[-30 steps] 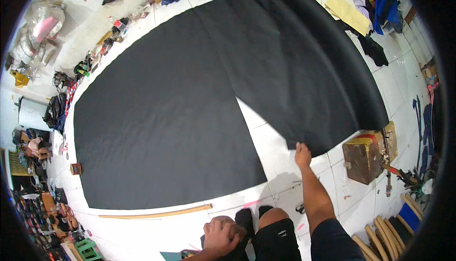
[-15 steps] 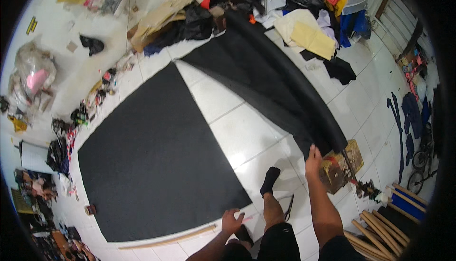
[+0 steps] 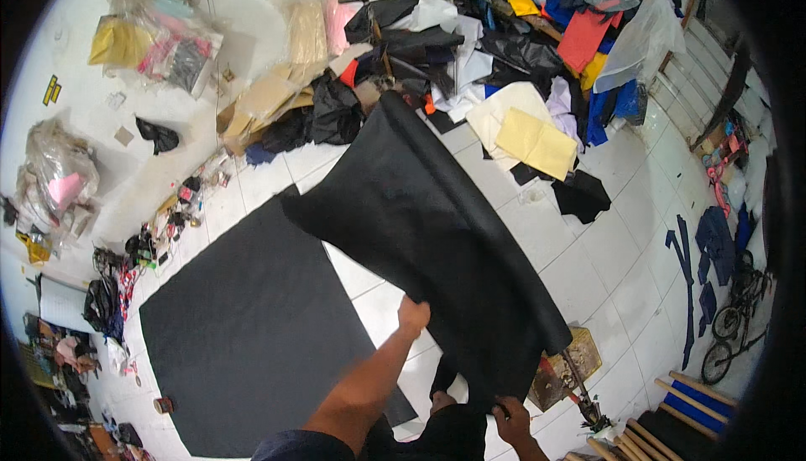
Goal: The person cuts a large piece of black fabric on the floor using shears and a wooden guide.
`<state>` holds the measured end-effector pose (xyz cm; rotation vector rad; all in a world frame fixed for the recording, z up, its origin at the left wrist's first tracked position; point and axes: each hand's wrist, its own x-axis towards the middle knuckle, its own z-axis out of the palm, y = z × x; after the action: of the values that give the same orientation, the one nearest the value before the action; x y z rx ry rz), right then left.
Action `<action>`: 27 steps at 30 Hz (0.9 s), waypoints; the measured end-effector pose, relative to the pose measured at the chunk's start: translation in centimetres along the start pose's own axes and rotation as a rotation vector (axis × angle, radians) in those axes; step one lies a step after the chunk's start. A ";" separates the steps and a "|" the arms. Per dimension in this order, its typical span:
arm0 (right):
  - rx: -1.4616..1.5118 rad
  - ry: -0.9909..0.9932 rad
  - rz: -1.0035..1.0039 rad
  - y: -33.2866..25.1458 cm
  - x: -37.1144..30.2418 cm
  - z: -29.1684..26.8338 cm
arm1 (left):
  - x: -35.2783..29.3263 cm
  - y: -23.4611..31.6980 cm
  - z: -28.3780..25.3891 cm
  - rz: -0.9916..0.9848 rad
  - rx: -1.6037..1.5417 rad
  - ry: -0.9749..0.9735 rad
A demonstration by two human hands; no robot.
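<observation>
A big roll of black fabric (image 3: 495,251) slants across the floor, its loose end drawn out toward me and to the left. My left hand (image 3: 414,316) is closed on the left edge of that loose end. At its near edge, my right hand (image 3: 512,419) grips the fabric, fingers bent around it. A flat black sheet (image 3: 260,335) lies on the left, and the loose fabric's far corner overlaps its top corner. The roll's near end, with a rod (image 3: 578,373) sticking out, sits by a worn yellowish block (image 3: 583,356). My foot is partly hidden beneath the fabric.
A heap of cloth and plastic scraps (image 3: 537,138) spreads along the far side. Wooden poles (image 3: 646,444) lie at the lower right, below a small bicycle (image 3: 730,327). A small brown spool-like thing (image 3: 163,405) rests on the flat sheet's left edge. White tiles (image 3: 621,285) cover the floor.
My left hand has gone from the flat sheet's near edge to the rolled fabric's loose edge. That fabric has come nearer and leftward, over the gap. My right hand is lower in view.
</observation>
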<state>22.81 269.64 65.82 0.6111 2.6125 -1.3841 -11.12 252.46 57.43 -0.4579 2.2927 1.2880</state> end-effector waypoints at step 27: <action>-0.233 0.278 0.516 -44.3 -8.2 26.4 | 27.8 -3.9 -48.8 -0.255 -0.784 -0.287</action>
<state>10.29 223.61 86.96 1.3963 2.4851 -0.8764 -43.86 206.78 61.44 -0.7297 1.3790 1.9329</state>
